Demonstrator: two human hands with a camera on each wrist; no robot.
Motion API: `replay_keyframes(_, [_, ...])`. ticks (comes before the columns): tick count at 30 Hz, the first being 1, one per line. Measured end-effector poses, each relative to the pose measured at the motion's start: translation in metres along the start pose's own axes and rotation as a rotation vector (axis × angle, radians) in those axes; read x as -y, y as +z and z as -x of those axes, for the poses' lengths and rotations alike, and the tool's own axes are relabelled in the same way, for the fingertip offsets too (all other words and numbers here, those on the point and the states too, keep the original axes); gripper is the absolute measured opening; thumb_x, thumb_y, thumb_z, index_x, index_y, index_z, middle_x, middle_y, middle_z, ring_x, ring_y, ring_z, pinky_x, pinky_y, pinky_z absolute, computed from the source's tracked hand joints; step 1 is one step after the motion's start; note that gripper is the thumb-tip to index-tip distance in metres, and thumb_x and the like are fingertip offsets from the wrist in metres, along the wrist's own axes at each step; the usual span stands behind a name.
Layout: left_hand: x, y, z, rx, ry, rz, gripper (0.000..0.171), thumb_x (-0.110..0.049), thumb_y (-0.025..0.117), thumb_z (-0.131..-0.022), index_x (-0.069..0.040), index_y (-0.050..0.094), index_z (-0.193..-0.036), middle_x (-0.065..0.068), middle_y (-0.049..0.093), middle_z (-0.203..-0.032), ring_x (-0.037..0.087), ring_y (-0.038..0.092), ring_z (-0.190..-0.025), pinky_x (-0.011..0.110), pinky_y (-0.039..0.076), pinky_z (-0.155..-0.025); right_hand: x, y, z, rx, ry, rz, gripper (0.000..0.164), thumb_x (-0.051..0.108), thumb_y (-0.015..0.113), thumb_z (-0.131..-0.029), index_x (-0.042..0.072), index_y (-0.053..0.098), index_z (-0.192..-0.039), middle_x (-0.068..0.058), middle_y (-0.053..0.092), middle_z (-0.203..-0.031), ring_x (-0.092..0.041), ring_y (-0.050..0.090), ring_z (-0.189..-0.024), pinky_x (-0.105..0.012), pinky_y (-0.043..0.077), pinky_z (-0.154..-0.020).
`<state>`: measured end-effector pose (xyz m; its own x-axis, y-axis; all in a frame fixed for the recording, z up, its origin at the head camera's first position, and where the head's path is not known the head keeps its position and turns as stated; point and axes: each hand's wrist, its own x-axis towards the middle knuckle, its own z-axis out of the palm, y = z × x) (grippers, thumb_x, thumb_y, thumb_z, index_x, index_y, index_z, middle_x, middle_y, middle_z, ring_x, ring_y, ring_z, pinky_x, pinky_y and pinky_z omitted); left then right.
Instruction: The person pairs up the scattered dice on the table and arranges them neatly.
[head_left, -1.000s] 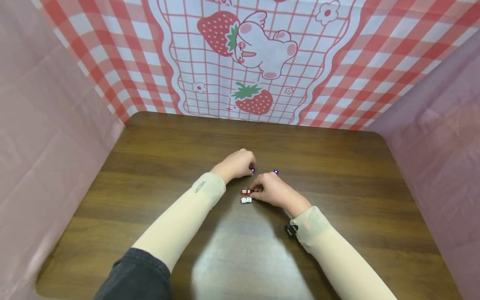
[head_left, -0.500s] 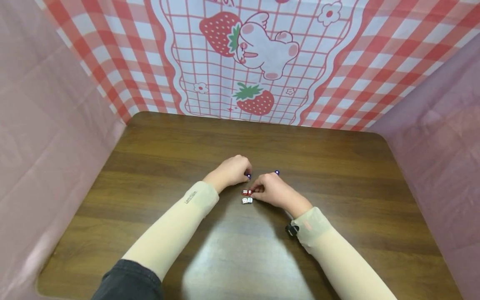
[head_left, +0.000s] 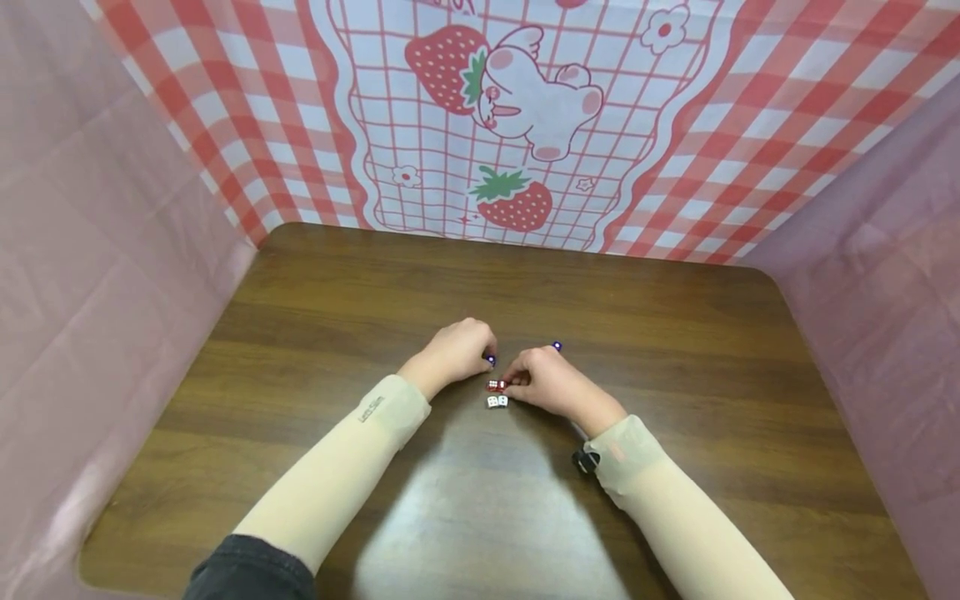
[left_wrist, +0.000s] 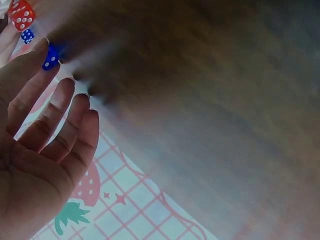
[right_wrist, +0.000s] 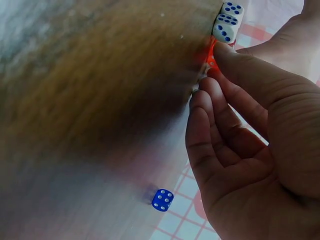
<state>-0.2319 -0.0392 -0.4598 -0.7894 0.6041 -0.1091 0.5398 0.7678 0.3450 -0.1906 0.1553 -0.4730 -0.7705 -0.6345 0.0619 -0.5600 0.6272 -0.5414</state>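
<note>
My left hand (head_left: 459,350) pinches a blue die (left_wrist: 50,57) between thumb and forefinger, just beyond the red dice on the table. The left wrist view shows its other fingers loosely extended. Across from it, my right hand (head_left: 551,382) has thumb and forefinger on the right-hand red die (right_wrist: 212,55), which the fingertips partly cover. Beside that one sits a second red die (head_left: 492,386). Two white dice (head_left: 497,402) with dark pips lie side by side in a row on the near side of the red pair, seen again in the right wrist view.
Another blue die (head_left: 557,345) lies alone on the wooden table (head_left: 360,283), just beyond my right hand. A red-checked cloth (head_left: 262,125) with strawberries hangs at the back edge. Pink cloth (head_left: 97,250) covers both sides.
The left hand has come nearer and to the left, carrying the blue die toward the row of red dice. My right hand has stayed at the red die.
</note>
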Motion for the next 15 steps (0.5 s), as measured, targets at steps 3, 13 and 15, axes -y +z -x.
replay_keyframes(3, [-0.0026,0.0002,0.0018,0.013,-0.008,-0.001,0.005,-0.019,0.08,-0.087,-0.018,0.077,-0.083,-0.006,0.066,-0.085,0.014,0.062,-0.081,0.036,0.052,-0.071,-0.0011,0.001,0.0,-0.002,-0.005,0.003,0.007,0.005,0.082,-0.08,0.009,0.079,-0.085,0.008,0.067,-0.076,-0.003,0.059,-0.068,-0.025,0.051,-0.064])
replay_keyframes(13, [-0.007,0.0016,0.0039,0.023,-0.009,-0.008,0.004,-0.018,0.08,-0.088,-0.019,0.077,-0.086,-0.004,0.068,-0.09,0.015,0.063,-0.085,0.036,0.053,-0.072,-0.0021,0.0022,-0.0004,-0.018,-0.016,0.013,0.007,0.005,0.083,-0.08,0.008,0.078,-0.083,0.007,0.066,-0.075,-0.003,0.059,-0.068,-0.024,0.051,-0.064])
replay_keyframes(15, [-0.0063,0.0016,0.004,0.021,-0.015,-0.007,0.003,-0.018,0.081,-0.087,-0.019,0.077,-0.087,-0.005,0.069,-0.091,0.015,0.063,-0.086,0.036,0.053,-0.073,-0.0018,0.0022,-0.0008,-0.017,-0.016,0.006,0.007,0.004,0.083,-0.08,0.008,0.078,-0.084,0.007,0.066,-0.075,-0.003,0.06,-0.067,-0.024,0.052,-0.064])
